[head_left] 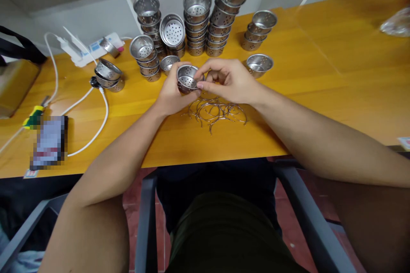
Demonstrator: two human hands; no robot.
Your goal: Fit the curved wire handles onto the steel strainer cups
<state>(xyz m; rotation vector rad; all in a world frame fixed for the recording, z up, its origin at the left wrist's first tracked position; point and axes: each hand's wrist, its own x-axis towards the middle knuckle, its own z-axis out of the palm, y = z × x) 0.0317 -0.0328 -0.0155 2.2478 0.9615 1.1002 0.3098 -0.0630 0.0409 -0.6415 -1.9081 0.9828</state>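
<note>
One perforated cup (pixel 185 77) is being held above the table (pixel 336 106), the left hand's (pixel 173 94) grip being wrapped around its left side. Its right rim is being pinched by the right hand (pixel 230 83), in a narrow grip between thumb and forefinger. Beneath, thin curved wires (pixel 218 111) are being tangled beyond counting. Farther, six cup stacks (pixel 197 21) are being lined up; two lone cups (pixel 260 65) are being left nearer. At left, one phone (pixel 49 143) is being laid near one white cable (pixel 104 126).

On the orange-brown desk (pixel 339 89), metal cups (pixel 197 27) are stacked at upper centre, curved wires (pixel 216 111) are strewn mid-frame, a power strip (pixel 92 52) is set upper left.
</note>
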